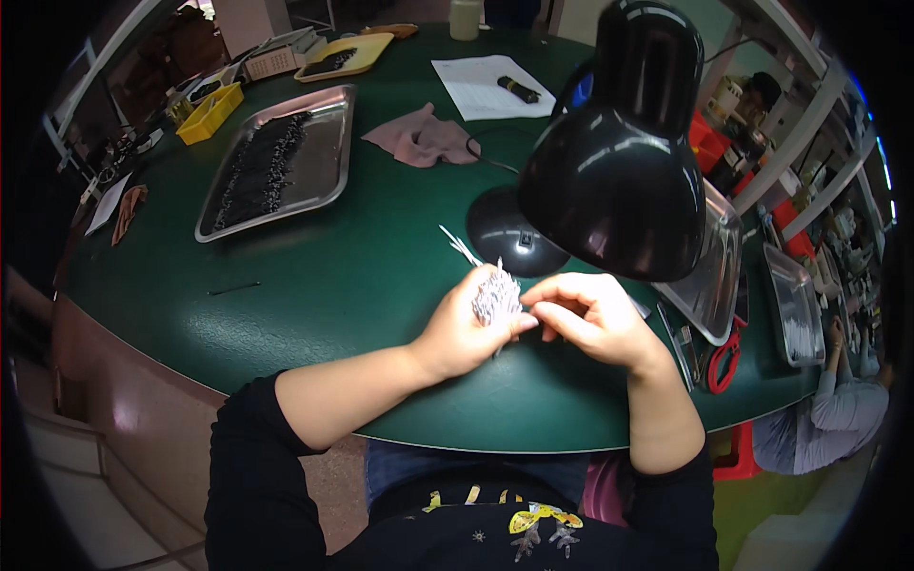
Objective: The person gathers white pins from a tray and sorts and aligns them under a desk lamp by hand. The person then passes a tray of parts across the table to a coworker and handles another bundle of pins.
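Observation:
Beneath the black desk lamp [619,190], my left hand [455,328] is closed around a bundle of thin rods [497,297]. Their bright, silvery-white ends face up, and a few pale rods stick out past the fingers on the far side. My right hand [595,319] is at the bundle's right side, with thumb and forefinger pinched together and the other fingers curled. Anything between those fingertips is too small to make out. A single thin dark rod [235,288] lies on the green table [314,333] to the left.
A metal tray [322,157] at the far left holds rows of dark rods. Beyond it are a yellow box [209,112] and a cream tray [367,55]. A pink cloth [419,138] and white paper [476,84] lie far ahead. Red-handled scissors [724,366] lie right; a person [824,414] sits beyond.

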Demonstrator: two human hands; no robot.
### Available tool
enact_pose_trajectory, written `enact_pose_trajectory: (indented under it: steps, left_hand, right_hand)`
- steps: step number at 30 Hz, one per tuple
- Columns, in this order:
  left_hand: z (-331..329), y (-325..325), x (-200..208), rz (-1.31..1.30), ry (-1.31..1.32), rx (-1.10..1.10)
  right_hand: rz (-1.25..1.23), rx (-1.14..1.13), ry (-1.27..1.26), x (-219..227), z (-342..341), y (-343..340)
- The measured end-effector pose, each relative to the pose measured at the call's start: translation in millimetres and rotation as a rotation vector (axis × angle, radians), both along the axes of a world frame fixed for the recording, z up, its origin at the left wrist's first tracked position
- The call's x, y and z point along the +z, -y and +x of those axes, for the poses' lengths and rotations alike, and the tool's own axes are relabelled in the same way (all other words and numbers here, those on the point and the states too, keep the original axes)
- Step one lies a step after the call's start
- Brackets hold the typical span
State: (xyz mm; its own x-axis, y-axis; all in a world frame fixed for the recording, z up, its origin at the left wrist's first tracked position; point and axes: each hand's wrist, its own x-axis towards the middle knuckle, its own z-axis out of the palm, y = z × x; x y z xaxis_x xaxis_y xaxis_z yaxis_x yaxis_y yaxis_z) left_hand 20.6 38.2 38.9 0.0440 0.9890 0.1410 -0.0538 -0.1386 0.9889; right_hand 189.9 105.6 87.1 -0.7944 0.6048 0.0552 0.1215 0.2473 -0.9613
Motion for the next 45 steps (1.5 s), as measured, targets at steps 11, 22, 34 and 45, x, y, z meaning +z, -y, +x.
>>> enact_pose_trajectory:
  steps: [11,22,34,45]
  left_hand:
    - [4,7,-2,0.323,-0.246,-0.096]
    - [4,2,-7,0.388,-0.221,-0.156]
    - [3,-2,-5,0.378,-0.499,-0.189]
    - [2,0,-1,0.348,-0.653,-0.170]
  right_hand:
    - [1.012,0.235,-0.104,1,-13,24]
    - [0.991,0.264,-0.106,-6,-17,21]
    - [1.029,0.370,0.008,2,-19,23]
    - [0.683,-0.071,-0.263,-10,-5,12]
